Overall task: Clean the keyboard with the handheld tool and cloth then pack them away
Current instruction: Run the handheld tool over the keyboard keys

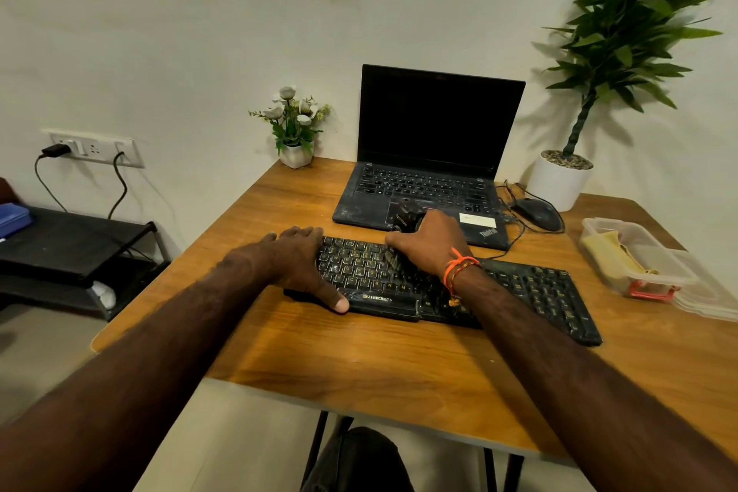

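Head view of a wooden desk. The black keyboard lies flat across the desk under both hands, its left end beneath the left hand and its number pad extending to the right of the right forearm. The left hand rests palm down on the keyboard's left end, fingers extended over the far edge and thumb lying along the near edge beside the space bar; it holds nothing. The right hand has its fingers curled round a small black handheld tool, whose lower end meets the middle keys; the contact point is blurred. Just beyond the right hand stands an open laptop with a dark screen. To the right of the right hand, well apart, a clear plastic container holds a yellow cloth. A mouse sits between laptop and container.
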